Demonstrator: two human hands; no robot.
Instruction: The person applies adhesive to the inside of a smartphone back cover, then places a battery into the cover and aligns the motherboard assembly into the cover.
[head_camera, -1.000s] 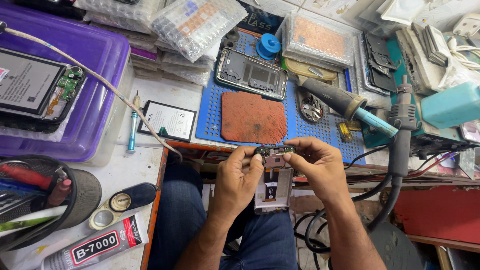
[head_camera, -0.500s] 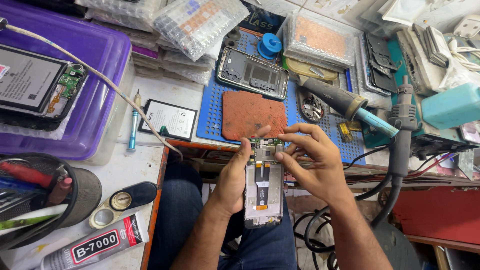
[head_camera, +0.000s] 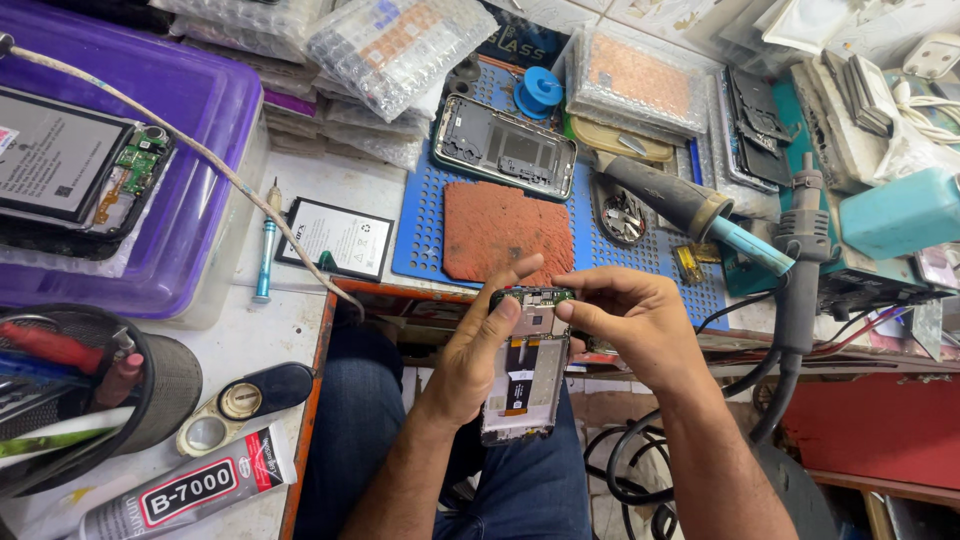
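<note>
An opened phone frame (head_camera: 527, 372) is held upright over the lap, just in front of the edge of the surface (head_camera: 330, 215), below the blue perforated mat (head_camera: 430, 225). It is gripped from both sides. The left hand (head_camera: 478, 345) is closed around the left edge of the frame, with the thumb pressed on the upper left corner and the other fingers (head_camera: 512, 272) raised behind the top. The right hand (head_camera: 630, 320) is closed on the upper right corner, where the small green circuit board (head_camera: 532, 295) at the top of the frame is pinched between its thumb and its forefinger. The lower part of the frame hangs free under both hands, touched by no finger. On the blue mat, just behind the hands, a rust-coloured pad (head_camera: 505, 232) is laid, and further back on the same mat another phone frame (head_camera: 505, 147) is seen. To the right of the mat a soldering iron (head_camera: 680, 205) is placed.
</note>
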